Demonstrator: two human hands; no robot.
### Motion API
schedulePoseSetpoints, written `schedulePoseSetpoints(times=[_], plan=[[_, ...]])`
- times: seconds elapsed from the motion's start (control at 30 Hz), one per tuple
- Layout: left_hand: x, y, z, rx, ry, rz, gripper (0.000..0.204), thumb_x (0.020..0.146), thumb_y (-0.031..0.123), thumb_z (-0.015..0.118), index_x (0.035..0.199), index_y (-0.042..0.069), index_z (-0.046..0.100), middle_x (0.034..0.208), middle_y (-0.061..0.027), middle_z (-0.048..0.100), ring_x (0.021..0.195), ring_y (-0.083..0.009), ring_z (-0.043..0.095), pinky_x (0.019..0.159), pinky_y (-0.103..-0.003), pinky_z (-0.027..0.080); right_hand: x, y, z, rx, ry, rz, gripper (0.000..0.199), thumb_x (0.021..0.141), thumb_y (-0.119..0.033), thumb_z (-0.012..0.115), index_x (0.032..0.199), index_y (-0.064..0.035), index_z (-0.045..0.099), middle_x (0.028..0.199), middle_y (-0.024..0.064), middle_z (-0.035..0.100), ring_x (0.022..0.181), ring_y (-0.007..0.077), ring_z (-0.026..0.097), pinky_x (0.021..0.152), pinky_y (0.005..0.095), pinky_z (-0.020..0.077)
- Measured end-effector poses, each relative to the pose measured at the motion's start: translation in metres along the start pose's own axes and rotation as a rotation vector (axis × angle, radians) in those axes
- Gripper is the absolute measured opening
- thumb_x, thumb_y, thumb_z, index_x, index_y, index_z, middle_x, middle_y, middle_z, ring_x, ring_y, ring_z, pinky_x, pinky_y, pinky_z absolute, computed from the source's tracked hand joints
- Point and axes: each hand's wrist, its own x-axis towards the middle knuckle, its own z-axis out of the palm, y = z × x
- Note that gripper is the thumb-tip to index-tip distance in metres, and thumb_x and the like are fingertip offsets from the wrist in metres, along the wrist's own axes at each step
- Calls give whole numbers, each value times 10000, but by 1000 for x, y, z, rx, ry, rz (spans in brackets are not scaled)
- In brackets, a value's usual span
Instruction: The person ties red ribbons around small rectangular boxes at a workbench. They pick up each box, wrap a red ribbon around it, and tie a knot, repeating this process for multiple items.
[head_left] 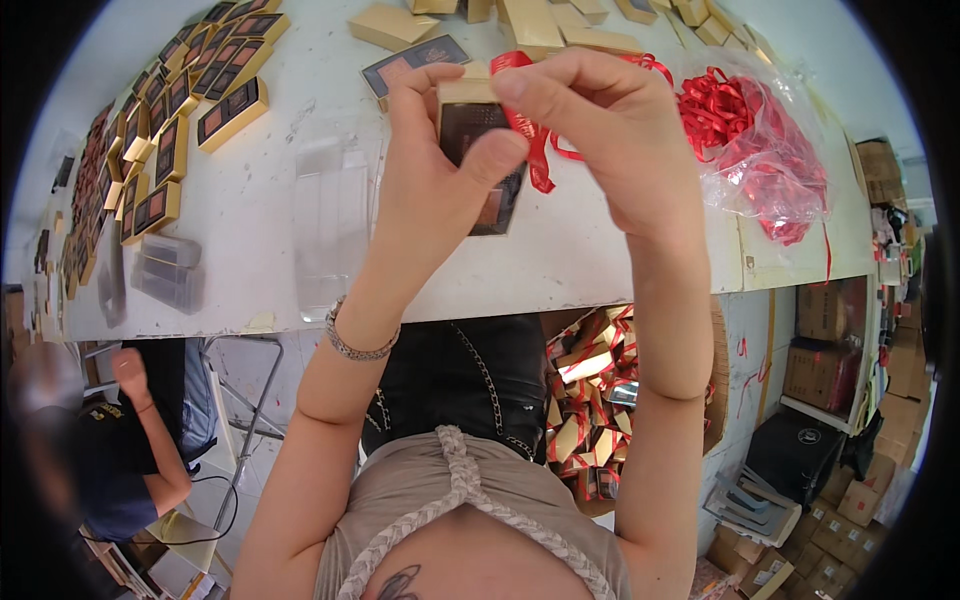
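Observation:
My left hand [428,175] is closed around a small gold gift box [462,128] with a dark front, held upright above the table, its thumb across the front. At the box's top right corner, my right hand [625,135] pinches a red ribbon [538,165] between thumb and fingers. The ribbon runs down the box's right side, and a loose end hangs free. Part of the box is hidden behind my left thumb. Just behind my hands, another gold box with a dark top [400,68] lies on the table.
Rows of gold boxes [233,113] cover the table's far left. Clear plastic trays [330,220] lie left of my hands. A transparent bag [785,165] of red ribbons sits at right. Below the table edge, a carton holds ribboned boxes [590,420]. A co-worker [110,460] sits lower left.

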Motion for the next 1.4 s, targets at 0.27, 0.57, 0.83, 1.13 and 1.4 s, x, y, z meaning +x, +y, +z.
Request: schedulePoseSetpoints(times=[0.27, 0.57, 0.83, 1.13, 1.4], plan=[[3, 6, -9, -263, 180, -246, 446, 785, 211, 736, 1082, 32, 455, 916, -67, 600, 769, -97, 598, 639, -228, 517, -41, 51, 15, 59, 134, -8, 334, 756, -194, 745, 1011, -23, 614, 850, 5, 613, 774, 68, 508, 680, 216, 428], [-7, -4, -21, -128, 292, -276, 442, 790, 263, 731, 1063, 36, 469, 852, -52, 584, 697, -94, 582, 589, -221, 509, -77, 51, 27, -261, 89, 116, 347, 699, -125, 771, 984, -57, 585, 843, 30, 591, 746, 126, 528, 678, 255, 447], [-12, -1, -34, -510, 215, -569, 362, 836, 346, 628, 1015, 41, 549, 838, -56, 612, 714, -129, 609, 617, -268, 522, -92, 46, 10, -585, -89, -419, 216, 690, 42, 653, 864, -85, 668, 851, 27, 592, 811, 221, 568, 823, 357, 397], [-19, -2, -43, -468, 162, -625, 423, 876, 407, 533, 1027, 14, 582, 810, -92, 623, 668, -175, 618, 595, -289, 525, -103, 44, 6, -866, -209, -570, 148, 634, -23, 635, 780, -48, 625, 1011, 36, 637, 974, 215, 567, 850, 353, 393], [-22, -11, -64, -621, 22, -620, 405, 875, 425, 550, 994, 39, 575, 826, -94, 629, 703, -159, 629, 624, -282, 541, -93, 54, -1, -952, -280, -748, 191, 591, -58, 632, 782, -63, 620, 887, 25, 628, 819, 161, 541, 716, 319, 408]])
